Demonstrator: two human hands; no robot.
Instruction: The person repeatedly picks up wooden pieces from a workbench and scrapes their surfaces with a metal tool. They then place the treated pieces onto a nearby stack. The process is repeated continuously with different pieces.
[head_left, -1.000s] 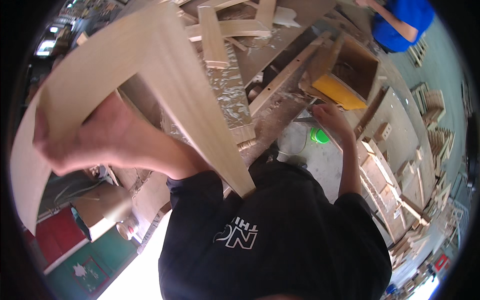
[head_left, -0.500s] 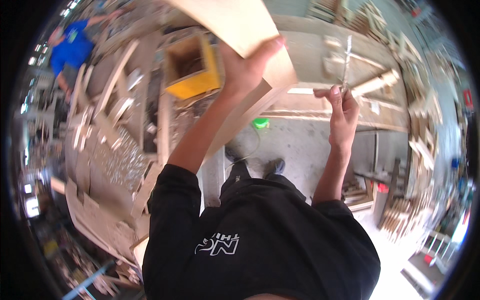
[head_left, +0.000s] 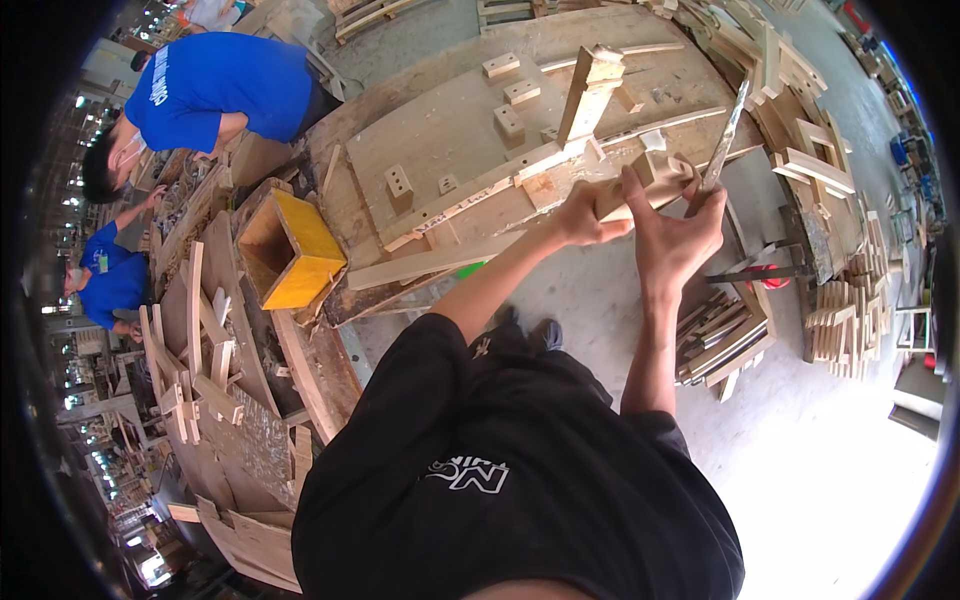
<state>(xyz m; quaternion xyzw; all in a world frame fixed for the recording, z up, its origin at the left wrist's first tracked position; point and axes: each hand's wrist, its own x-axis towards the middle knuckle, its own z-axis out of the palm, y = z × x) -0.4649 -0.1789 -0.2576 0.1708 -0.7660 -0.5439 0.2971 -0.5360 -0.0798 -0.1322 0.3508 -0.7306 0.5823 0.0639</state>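
My left hand (head_left: 590,216) is closed on a pale wooden piece (head_left: 660,180), gripping its near end. My right hand (head_left: 682,235) meets it at the other side, thumb against the wood. Between its thumb and fingers, the right hand also holds a thin, whitish, smeared stick (head_left: 727,135) that points up and away. Both hands are over the near edge of a wooden workbench (head_left: 440,75). Just beyond them an upright wooden post (head_left: 590,95) stands on the bench beside a flat board (head_left: 440,140) carrying several small drilled blocks (head_left: 509,122).
A yellow wooden box (head_left: 315,245) stands left on the bench. Two people in blue shirts (head_left: 225,85) work at far left. Wooden parts are stacked at right (head_left: 845,320) and under the bench end (head_left: 725,340). Loose slats (head_left: 195,310) lie at left.
The large board my left hand gripped is out of that hand, which has moved right to the wooden piece beside my right hand. The right hand keeps the stick. The view has shifted.
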